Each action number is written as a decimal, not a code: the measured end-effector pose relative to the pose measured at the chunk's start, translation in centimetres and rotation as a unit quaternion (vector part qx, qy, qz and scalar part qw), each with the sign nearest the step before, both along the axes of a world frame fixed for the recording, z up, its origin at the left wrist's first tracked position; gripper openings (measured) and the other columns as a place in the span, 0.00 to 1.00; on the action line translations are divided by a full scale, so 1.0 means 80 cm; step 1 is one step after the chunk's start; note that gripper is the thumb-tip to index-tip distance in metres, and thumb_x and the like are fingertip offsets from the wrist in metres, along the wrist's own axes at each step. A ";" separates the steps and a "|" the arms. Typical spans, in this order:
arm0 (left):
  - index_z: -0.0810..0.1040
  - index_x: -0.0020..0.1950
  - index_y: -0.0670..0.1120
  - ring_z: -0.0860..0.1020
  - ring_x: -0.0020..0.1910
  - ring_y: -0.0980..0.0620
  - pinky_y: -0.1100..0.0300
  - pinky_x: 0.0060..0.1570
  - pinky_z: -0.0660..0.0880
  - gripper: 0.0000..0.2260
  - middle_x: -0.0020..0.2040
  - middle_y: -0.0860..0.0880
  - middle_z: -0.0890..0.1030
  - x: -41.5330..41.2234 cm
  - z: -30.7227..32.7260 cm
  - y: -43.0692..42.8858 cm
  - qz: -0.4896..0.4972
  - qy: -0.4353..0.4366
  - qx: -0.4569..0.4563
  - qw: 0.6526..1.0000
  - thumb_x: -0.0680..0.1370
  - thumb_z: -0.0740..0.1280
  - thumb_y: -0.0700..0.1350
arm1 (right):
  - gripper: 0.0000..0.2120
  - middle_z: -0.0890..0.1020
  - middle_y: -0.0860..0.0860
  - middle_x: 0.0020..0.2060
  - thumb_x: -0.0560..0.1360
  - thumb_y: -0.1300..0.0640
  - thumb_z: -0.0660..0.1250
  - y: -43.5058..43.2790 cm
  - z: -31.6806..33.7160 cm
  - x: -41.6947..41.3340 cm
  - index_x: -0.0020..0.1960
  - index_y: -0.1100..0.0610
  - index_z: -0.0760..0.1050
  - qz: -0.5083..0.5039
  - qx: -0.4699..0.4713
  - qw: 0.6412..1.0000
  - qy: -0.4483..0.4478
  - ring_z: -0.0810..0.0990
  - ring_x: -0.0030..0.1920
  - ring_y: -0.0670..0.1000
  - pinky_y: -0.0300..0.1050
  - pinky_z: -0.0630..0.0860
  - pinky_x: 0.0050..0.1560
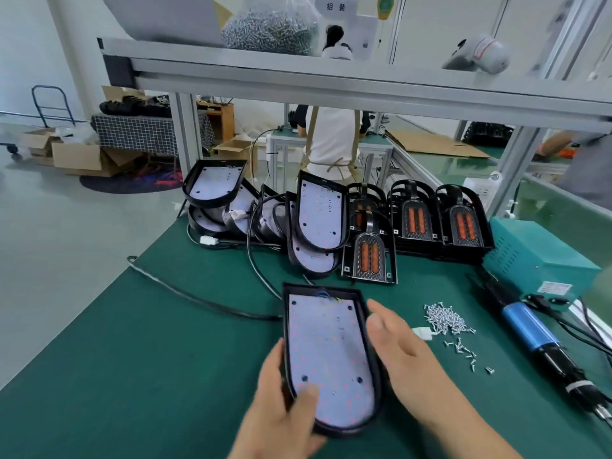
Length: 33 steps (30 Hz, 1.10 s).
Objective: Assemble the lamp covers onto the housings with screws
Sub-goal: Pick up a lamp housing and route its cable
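Your bench is a green mat [165,359] in a workshop, with an aluminium shelf rail [298,77] across the top of the frame and a bag of screws [268,28] resting on it. At lower centre you hold one housing [328,352], board side up. Your left hand [281,422] grips its rounded lower-left end, thumb on the board; the fingers are hidden beneath. Your right hand [407,352] lies straight and relaxed along the right rim; contact is hard to judge. Covers [369,256] stand at centre, loose screws [445,319] lie right of the housing, and the electric screwdriver [536,336] is cut off at the lower right edge.
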<state>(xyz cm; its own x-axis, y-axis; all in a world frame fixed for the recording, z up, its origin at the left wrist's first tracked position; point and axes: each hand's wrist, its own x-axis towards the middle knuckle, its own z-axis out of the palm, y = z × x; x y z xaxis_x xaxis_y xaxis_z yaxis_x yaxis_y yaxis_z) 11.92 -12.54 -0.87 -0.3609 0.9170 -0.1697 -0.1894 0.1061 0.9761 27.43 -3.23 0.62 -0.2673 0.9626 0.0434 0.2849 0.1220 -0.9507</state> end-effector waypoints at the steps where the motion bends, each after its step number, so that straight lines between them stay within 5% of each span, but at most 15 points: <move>1: 0.68 0.67 0.52 0.84 0.40 0.53 0.55 0.39 0.82 0.22 0.52 0.55 0.85 0.008 -0.002 -0.004 -0.017 0.020 -0.001 1.000 0.76 0.68 0.37 | 0.19 0.74 0.24 0.54 0.75 0.41 0.65 0.001 -0.003 0.000 0.64 0.37 0.67 0.015 0.002 1.000 -0.017 0.72 0.52 0.22 0.17 0.64 0.50; 4: 0.70 0.71 0.56 0.82 0.45 0.52 0.51 0.47 0.82 0.22 0.56 0.50 0.81 0.000 0.003 0.001 -0.032 0.080 -0.037 0.996 0.78 0.69 0.46 | 0.29 0.72 0.27 0.57 0.79 0.64 0.64 0.006 -0.009 0.007 0.69 0.37 0.63 0.013 0.021 0.996 -0.080 0.72 0.57 0.28 0.22 0.63 0.58; 6: 0.70 0.70 0.54 0.79 0.46 0.51 0.47 0.54 0.79 0.18 0.54 0.50 0.78 -0.032 0.012 0.019 0.013 0.116 -0.049 0.992 0.81 0.65 0.46 | 0.31 0.76 0.30 0.51 0.78 0.66 0.62 0.008 -0.010 0.012 0.67 0.33 0.64 0.012 0.013 0.997 -0.080 0.74 0.52 0.30 0.24 0.66 0.57; 8: 0.67 0.72 0.52 0.76 0.45 0.50 0.52 0.50 0.76 0.18 0.51 0.51 0.77 -0.074 0.022 0.038 0.077 0.125 -0.045 0.988 0.82 0.63 0.48 | 0.32 0.77 0.34 0.59 0.78 0.68 0.61 0.008 -0.013 0.013 0.66 0.32 0.64 0.012 0.011 0.997 -0.072 0.74 0.60 0.32 0.32 0.67 0.67; 10: 0.61 0.77 0.53 0.76 0.55 0.46 0.52 0.56 0.73 0.23 0.60 0.49 0.76 -0.117 0.029 0.057 0.153 0.121 -0.066 0.979 0.82 0.63 0.49 | 0.32 0.74 0.39 0.68 0.79 0.69 0.61 0.008 -0.015 0.014 0.68 0.35 0.62 0.015 0.010 0.998 -0.060 0.71 0.69 0.40 0.44 0.64 0.74; 12: 0.56 0.79 0.54 0.74 0.61 0.44 0.49 0.64 0.71 0.28 0.66 0.47 0.73 -0.155 0.032 0.076 0.209 0.058 -0.079 0.973 0.82 0.64 0.46 | 0.32 0.73 0.37 0.69 0.79 0.69 0.61 0.010 -0.016 0.016 0.69 0.35 0.63 0.024 0.018 0.998 -0.051 0.70 0.70 0.39 0.41 0.63 0.74; 16: 0.62 0.76 0.49 0.74 0.53 0.46 0.40 0.50 0.75 0.22 0.64 0.46 0.69 -0.198 0.049 0.118 0.262 -0.137 -0.061 0.953 0.83 0.61 0.40 | 0.32 0.74 0.30 0.66 0.79 0.72 0.61 0.011 -0.012 0.020 0.71 0.41 0.65 0.067 0.025 0.997 -0.034 0.69 0.67 0.30 0.23 0.63 0.64; 19: 0.68 0.73 0.48 0.72 0.47 0.53 0.44 0.48 0.73 0.17 0.59 0.47 0.68 -0.217 0.066 0.141 0.284 -0.219 -0.040 0.932 0.84 0.56 0.39 | 0.31 0.74 0.28 0.64 0.79 0.72 0.60 0.010 -0.010 0.024 0.71 0.41 0.66 0.104 0.010 0.994 -0.036 0.71 0.67 0.33 0.28 0.65 0.67; 21: 0.74 0.65 0.48 0.68 0.34 0.58 0.57 0.39 0.76 0.15 0.46 0.49 0.69 -0.220 0.084 0.149 0.299 -0.234 -0.009 0.925 0.83 0.53 0.37 | 0.30 0.74 0.29 0.65 0.80 0.71 0.60 0.010 -0.009 0.026 0.72 0.41 0.65 0.123 0.005 0.991 -0.043 0.71 0.68 0.35 0.34 0.65 0.70; 24: 0.73 0.54 0.51 0.61 0.19 0.60 0.70 0.18 0.60 0.11 0.42 0.54 0.76 -0.202 0.120 0.150 0.279 -0.136 0.047 0.950 0.84 0.53 0.40 | 0.31 0.72 0.27 0.66 0.80 0.70 0.61 0.009 -0.006 0.025 0.72 0.40 0.65 0.140 0.011 0.988 -0.063 0.68 0.70 0.34 0.34 0.63 0.72; 26: 0.75 0.59 0.54 0.61 0.19 0.60 0.71 0.22 0.67 0.09 0.43 0.58 0.82 -0.182 0.133 0.145 0.259 -0.027 0.099 0.960 0.84 0.58 0.46 | 0.31 0.72 0.31 0.68 0.80 0.70 0.61 0.009 -0.005 0.025 0.72 0.40 0.65 0.136 0.011 0.988 -0.068 0.67 0.70 0.34 0.38 0.61 0.75; 27: 0.76 0.63 0.55 0.63 0.21 0.61 0.69 0.36 0.76 0.10 0.40 0.59 0.82 -0.171 0.135 0.141 0.250 0.026 0.124 0.960 0.83 0.60 0.48 | 0.31 0.71 0.32 0.69 0.80 0.69 0.61 0.009 -0.005 0.024 0.72 0.40 0.65 0.134 0.012 0.988 -0.071 0.66 0.71 0.33 0.39 0.60 0.76; 29: 0.79 0.61 0.58 0.70 0.27 0.64 0.64 0.60 0.73 0.09 0.34 0.63 0.80 -0.148 0.137 0.131 0.230 0.109 0.173 0.951 0.82 0.64 0.50 | 0.30 0.70 0.33 0.71 0.80 0.68 0.62 0.009 -0.005 0.024 0.72 0.39 0.64 0.131 0.019 0.988 -0.080 0.65 0.71 0.32 0.40 0.58 0.76; 33: 0.83 0.43 0.62 0.77 0.38 0.69 0.78 0.40 0.70 0.10 0.37 0.64 0.83 -0.110 0.142 0.117 0.199 0.171 0.249 0.932 0.79 0.70 0.47 | 0.30 0.68 0.33 0.71 0.80 0.67 0.62 0.010 -0.006 0.025 0.72 0.38 0.63 0.133 0.022 0.987 -0.088 0.63 0.71 0.30 0.36 0.57 0.76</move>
<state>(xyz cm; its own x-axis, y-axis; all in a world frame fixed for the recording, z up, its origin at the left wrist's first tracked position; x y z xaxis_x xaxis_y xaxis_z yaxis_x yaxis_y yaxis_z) 3.12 -3.19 10.49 -0.6440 0.6336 0.4287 0.2133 -0.3895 0.8960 29.40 -2.42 0.11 -0.5166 0.8561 0.0141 0.3985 0.2550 -0.8810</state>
